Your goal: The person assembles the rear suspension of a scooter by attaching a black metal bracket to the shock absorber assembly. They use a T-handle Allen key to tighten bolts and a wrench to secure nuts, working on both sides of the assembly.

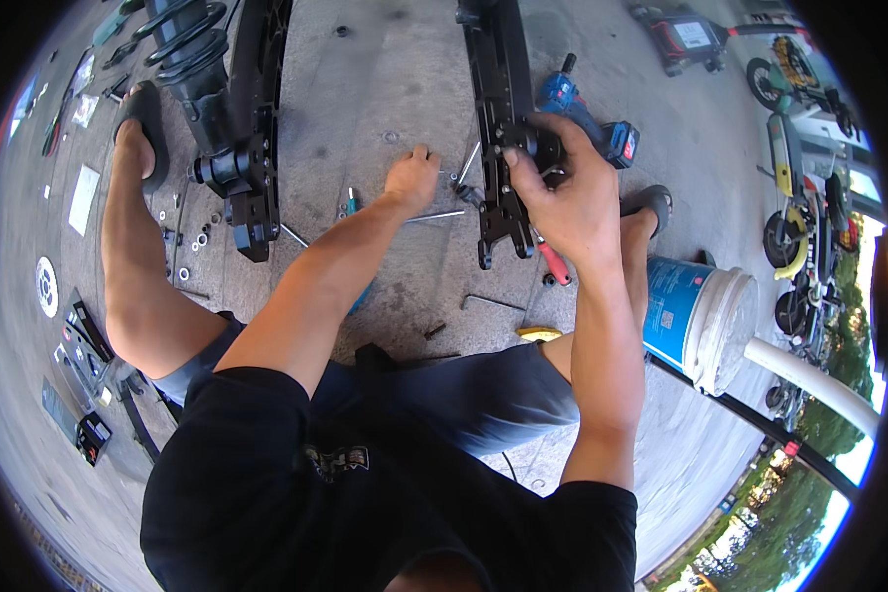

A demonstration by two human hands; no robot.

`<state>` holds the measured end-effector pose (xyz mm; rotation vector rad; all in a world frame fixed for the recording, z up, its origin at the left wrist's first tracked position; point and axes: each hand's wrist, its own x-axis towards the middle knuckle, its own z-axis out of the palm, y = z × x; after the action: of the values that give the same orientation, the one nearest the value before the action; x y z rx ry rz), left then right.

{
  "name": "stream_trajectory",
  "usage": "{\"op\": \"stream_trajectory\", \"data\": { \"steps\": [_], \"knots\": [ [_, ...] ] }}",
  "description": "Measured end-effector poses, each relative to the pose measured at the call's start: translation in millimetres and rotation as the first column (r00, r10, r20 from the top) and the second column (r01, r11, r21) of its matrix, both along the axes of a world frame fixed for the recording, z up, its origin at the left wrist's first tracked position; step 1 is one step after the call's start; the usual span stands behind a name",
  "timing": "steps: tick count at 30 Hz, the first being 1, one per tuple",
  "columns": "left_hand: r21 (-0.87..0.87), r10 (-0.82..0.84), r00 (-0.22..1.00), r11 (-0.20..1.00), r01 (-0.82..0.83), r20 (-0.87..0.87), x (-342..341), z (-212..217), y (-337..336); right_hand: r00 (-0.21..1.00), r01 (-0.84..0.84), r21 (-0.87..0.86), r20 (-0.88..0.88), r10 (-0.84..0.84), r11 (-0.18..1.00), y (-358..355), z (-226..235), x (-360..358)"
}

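Black shirt [365, 513] closest, two bare hands out over the floor [365, 89].
Right hand [577, 202] wraps thumb and fingers round a dark part [546, 148] near the lower end of a black metal bar [493, 69]; left hand [413, 178] curls at floor level beside a silver rod [434, 216], and whether it holds anything I cannot tell. Probably best: hold the part firm and square to the bar, fingertips clear of pinching edges, and pick loose pieces up singly.

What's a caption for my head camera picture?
Right hand gripping a dark part at a black bar, left hand near a metal rod.
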<state>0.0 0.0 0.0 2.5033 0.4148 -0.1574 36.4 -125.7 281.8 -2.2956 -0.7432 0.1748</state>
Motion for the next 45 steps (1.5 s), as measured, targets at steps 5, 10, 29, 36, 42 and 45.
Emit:
{"op": "stream_trajectory", "data": {
  "steps": [5,10,29,36,42,45],
  "knots": [
    [-0.739,0.490,0.862,0.627,-0.246,0.129,-29.2,80.8,-9.1,0.999,0.018,0.078,-0.040,-0.014,0.997,-2.7,-5.2,1.9],
    [-0.984,0.585,0.803,0.180,0.008,0.114,-61.2,168.4,-2.1,0.996,0.012,0.101,-0.087,-0.003,0.995,-0.5,-8.9,1.7],
    [-0.998,0.477,0.879,-0.068,0.008,-0.025,-45.2,203.1,-8.3,0.987,-0.011,0.052,-0.159,0.019,0.999,-1.1,-5.7,3.2],
    [-0.867,0.540,0.763,0.495,0.052,0.354,-49.4,203.2,-20.1,0.995,0.000,0.135,-0.098,0.014,0.991,-1.5,-10.8,6.6],
    [-0.995,0.591,0.803,0.099,0.025,0.079,-50.7,205.1,-18.8,1.000,-0.010,0.083,-0.022,0.012,0.997,-1.1,-8.6,6.0],
    [-0.999,0.559,0.828,-0.031,-0.023,-0.037,-50.5,204.2,-14.6,1.000,-0.001,0.082,-0.021,0.002,0.997,-1.0,-6.1,3.8]
  ]
}}
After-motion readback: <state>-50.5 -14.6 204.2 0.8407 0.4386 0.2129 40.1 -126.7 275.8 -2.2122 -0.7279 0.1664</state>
